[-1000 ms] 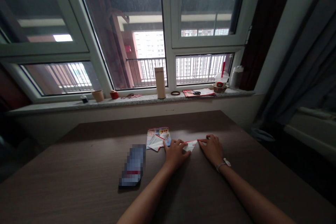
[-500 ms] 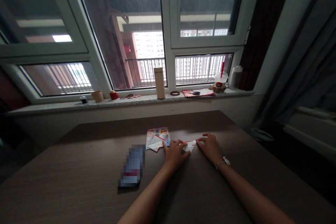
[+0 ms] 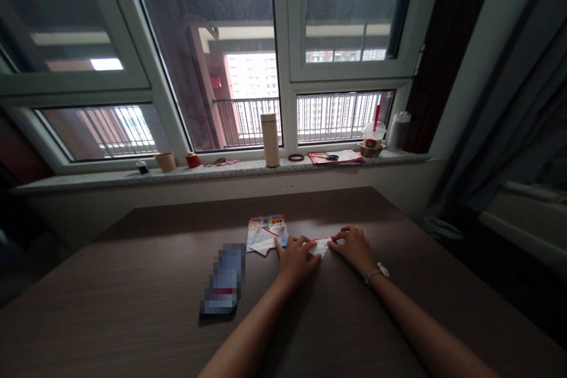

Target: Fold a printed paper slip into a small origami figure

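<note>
Small folded paper [image 3: 321, 246] between my left hand [image 3: 296, 260] and right hand [image 3: 354, 250]

The white, red-edged paper lies on the dark wood-grain table [image 3: 110, 283], just right of a loose pile of printed flyers [image 3: 266, 234]. Both hands sit half-curled, fingertips at its two ends; from this view I can't tell whether they pinch it or only press it down. If I ease one side first, the light fold could spring open or skid. A careless left-hand move could also catch the flyers and shove them toward the pixelated oblong [image 3: 223, 279].
</note>
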Demonstrator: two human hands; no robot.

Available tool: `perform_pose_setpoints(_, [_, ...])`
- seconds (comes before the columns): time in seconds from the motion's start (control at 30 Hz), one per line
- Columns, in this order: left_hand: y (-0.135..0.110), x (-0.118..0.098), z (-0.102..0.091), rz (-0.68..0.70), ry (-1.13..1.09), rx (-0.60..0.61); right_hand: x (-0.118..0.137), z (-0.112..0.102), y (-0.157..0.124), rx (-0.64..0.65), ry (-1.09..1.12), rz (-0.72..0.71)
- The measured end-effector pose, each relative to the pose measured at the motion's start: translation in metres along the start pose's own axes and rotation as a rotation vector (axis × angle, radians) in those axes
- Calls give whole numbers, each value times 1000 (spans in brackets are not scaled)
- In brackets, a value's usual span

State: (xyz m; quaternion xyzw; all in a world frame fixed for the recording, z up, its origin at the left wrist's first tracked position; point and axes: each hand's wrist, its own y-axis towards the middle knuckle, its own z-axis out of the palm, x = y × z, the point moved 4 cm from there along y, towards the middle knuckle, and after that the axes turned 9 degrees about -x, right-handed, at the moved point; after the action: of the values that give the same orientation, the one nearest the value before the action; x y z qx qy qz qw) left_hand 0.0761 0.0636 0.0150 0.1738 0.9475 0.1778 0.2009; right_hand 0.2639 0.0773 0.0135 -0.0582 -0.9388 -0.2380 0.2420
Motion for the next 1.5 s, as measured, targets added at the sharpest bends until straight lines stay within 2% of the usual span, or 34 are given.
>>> perform_pose_setpoints(0.33, [1, 1, -1, 2, 16, 34, 1, 4, -4, 27, 25, -32])
perform_pose_setpoints(0.6, [2, 2, -5, 17, 57, 135, 5, 3, -9, 75, -3, -63])
perform_pose_setpoints(1.07, [2, 3, -6, 25, 73, 149, 8, 8, -20, 64, -78, -158])
perform_pose_setpoints(1.5, [1, 6, -3, 23, 30, 103, 1, 8, -14, 30, -31, -145])
